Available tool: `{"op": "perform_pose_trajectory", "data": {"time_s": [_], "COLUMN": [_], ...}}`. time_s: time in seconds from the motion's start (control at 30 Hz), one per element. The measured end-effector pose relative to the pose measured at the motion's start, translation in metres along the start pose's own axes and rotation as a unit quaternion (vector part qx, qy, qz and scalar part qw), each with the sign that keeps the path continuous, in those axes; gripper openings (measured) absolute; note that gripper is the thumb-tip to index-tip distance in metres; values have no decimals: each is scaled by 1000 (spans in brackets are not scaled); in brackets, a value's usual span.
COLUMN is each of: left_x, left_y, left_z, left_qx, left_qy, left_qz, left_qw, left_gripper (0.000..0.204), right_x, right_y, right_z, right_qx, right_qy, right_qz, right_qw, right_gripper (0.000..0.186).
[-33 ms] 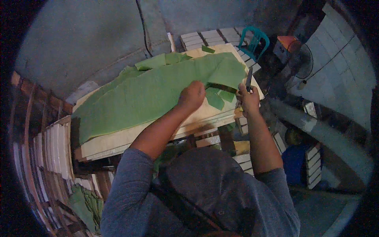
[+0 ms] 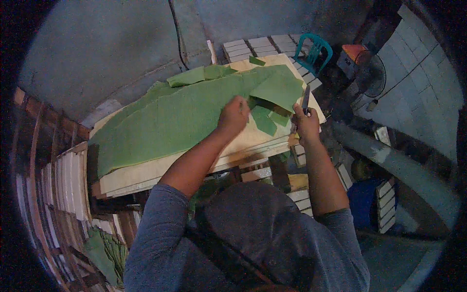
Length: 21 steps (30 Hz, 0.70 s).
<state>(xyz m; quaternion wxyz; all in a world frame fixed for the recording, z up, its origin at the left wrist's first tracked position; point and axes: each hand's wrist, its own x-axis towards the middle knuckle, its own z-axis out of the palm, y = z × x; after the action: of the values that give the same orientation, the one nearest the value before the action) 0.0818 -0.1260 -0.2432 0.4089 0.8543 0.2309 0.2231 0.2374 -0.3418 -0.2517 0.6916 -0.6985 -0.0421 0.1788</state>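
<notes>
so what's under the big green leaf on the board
The long green leaf lies flat on a pale wooden board, pressed by the left hand. The board's front edge and right corner show; its middle is covered. The right hand holds a knife.

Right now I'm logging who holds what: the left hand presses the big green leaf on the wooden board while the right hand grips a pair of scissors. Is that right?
Not quite. In the head view the right hand grips a knife, blade pointing up, not scissors. The rest stands: the left hand presses the big green leaf on the wooden board.
</notes>
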Motion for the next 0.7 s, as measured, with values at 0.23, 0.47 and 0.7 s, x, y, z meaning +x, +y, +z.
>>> {"op": "perform_pose_trajectory", "data": {"time_s": [0.23, 0.47, 0.7], "left_x": [23, 12, -4], "left_y": [-38, -139, -76], "left_z": [-19, -12, -4], "left_qx": [-217, 24, -361], "left_qy": [286, 332, 279], "left_qz": [-144, -118, -188], "left_qw": [922, 935, 870], "left_gripper": [32, 33, 28], "right_x": [6, 54, 135], "right_y": [18, 1, -3], "right_z": [33, 44, 14], "right_qx": [-129, -58, -479], "right_qy": [23, 121, 118], "right_qz": [-57, -81, -180], "right_qw": [990, 988, 851], "right_gripper": [40, 37, 56]}}
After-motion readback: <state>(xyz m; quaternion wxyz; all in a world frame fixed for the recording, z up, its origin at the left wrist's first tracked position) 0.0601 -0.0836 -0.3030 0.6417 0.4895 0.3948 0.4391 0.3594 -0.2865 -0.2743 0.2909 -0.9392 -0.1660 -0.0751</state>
